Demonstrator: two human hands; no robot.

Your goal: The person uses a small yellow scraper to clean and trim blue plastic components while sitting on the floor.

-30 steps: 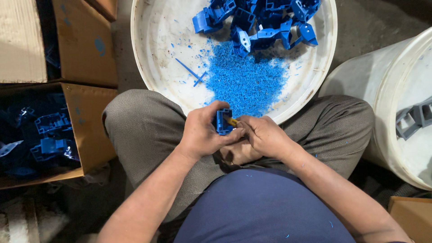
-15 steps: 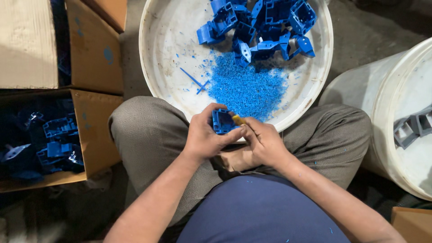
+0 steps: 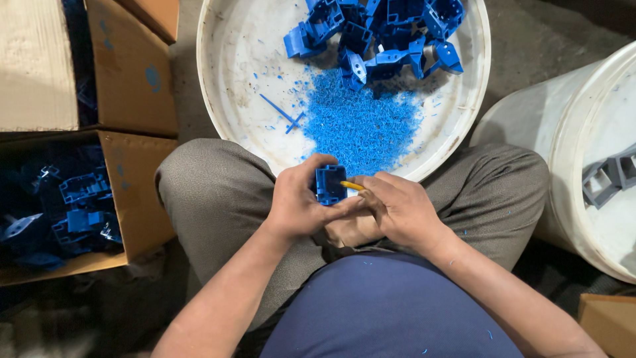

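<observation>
My left hand point(image 3: 298, 205) grips a small blue plastic part point(image 3: 330, 183) over my lap, just at the near rim of a white round basin point(image 3: 232, 59). My right hand point(image 3: 397, 209) holds a thin yellow-tipped tool point(image 3: 352, 186) whose tip touches the part's right side. Inside the basin lies a heap of blue plastic shavings point(image 3: 361, 122), and a pile of similar blue parts point(image 3: 384, 33) sits at its far side.
An open cardboard box point(image 3: 136, 192) at left holds more blue parts point(image 3: 79, 205). Another cardboard box point(image 3: 40, 66) stands behind it. A white bucket point(image 3: 563, 146) at right contains grey parts point(image 3: 606, 176). My knees flank the basin.
The camera view shifted slightly. Both hands stay together on the blue part, with small turns of the part and tool.
</observation>
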